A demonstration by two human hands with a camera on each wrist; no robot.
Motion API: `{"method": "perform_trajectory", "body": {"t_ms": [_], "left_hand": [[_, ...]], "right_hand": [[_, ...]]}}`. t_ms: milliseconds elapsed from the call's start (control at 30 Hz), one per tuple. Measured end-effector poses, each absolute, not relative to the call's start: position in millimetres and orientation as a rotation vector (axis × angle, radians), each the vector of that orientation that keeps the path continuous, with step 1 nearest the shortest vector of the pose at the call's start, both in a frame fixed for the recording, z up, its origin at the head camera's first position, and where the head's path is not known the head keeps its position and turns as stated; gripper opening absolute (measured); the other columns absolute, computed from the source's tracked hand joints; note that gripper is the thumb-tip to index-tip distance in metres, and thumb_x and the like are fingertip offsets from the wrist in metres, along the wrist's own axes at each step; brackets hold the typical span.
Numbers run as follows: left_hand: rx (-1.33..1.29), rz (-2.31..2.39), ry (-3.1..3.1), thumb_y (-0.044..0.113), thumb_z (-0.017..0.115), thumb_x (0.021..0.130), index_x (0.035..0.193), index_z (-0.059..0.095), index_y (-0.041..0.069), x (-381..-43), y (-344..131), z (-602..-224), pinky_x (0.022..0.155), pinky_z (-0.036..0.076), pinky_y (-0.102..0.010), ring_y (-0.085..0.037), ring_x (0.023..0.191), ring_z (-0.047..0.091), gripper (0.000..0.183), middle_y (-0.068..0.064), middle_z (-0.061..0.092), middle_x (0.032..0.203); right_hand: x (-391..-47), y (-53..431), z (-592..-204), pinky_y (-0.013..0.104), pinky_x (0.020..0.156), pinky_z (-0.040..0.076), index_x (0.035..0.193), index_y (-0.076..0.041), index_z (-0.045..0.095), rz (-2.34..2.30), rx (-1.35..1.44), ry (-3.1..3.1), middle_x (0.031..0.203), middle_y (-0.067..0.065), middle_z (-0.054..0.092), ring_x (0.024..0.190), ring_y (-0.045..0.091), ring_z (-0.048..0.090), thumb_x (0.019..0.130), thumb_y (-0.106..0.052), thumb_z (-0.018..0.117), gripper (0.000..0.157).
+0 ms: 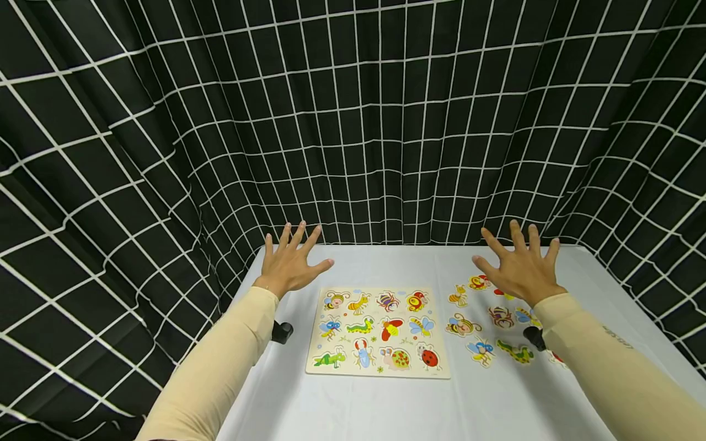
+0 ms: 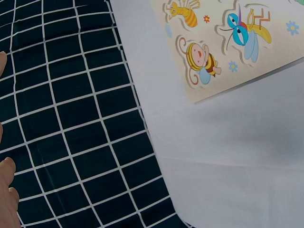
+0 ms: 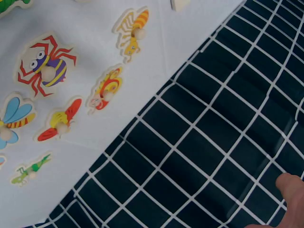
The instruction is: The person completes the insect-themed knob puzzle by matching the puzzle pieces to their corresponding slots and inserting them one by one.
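Both hands are held out over the white table with bare palms down and fingers spread. The left hand (image 1: 289,266) hovers beyond the upper left corner of a wooden insect puzzle board (image 1: 375,375), holding nothing. Loose insect pieces lie to the board's right, and the right hand (image 1: 524,272) is above the far ones, partly covering a red-winged piece (image 1: 503,294). Nearby are a spider piece (image 1: 501,316), a caterpillar piece (image 1: 515,351) and a bee piece (image 1: 462,325). In the right wrist view, a small round knob shows on the butterfly piece (image 3: 113,85).
A white cloth covers the table (image 1: 342,410). Black curtain (image 1: 386,122) with a white grid surrounds its back and sides. Dark camera mounts (image 1: 282,332) sit at both wrists. The right forearm overlaps a red piece (image 1: 556,358) near the table's right side.
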State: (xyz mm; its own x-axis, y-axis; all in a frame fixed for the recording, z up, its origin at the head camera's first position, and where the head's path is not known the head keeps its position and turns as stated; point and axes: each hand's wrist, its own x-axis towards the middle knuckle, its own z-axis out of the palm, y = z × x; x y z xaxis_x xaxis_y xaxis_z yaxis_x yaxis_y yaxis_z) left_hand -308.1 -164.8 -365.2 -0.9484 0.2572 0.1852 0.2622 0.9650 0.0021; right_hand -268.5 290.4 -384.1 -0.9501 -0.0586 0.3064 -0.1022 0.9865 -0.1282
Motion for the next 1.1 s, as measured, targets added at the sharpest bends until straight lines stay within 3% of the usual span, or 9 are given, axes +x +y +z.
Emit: {"method": "perform_trajectory", "body": {"t_ms": [800,1100], "left_hand": [[-0.354,-0.102,-2.911,0.081,0.032,0.084,0.155,0.009,0.035,-295,-175,-380,0.106,-0.013,-0.055,-0.029,0.144,-0.008,0.088,-0.001,0.007,0.161],[-0.379,-0.155,-2.893,0.078,0.038,0.085,0.156,0.014,0.030,-285,-175,-396,0.108,-0.007,-0.056,-0.030,0.144,-0.003,0.089,-0.002,0.011,0.160]], "right_hand": [[-267,291,-380,0.072,0.097,-0.010,0.154,-0.024,0.024,0.252,0.127,-2.791,0.154,0.031,0.007,0.136,0.055,-0.003,0.092,-0.067,0.036,0.076],[-262,294,-384,0.072,0.098,-0.008,0.153,-0.021,0.028,0.253,0.104,-2.792,0.154,0.032,0.008,0.135,0.057,-0.001,0.092,-0.067,0.037,0.077]]}}
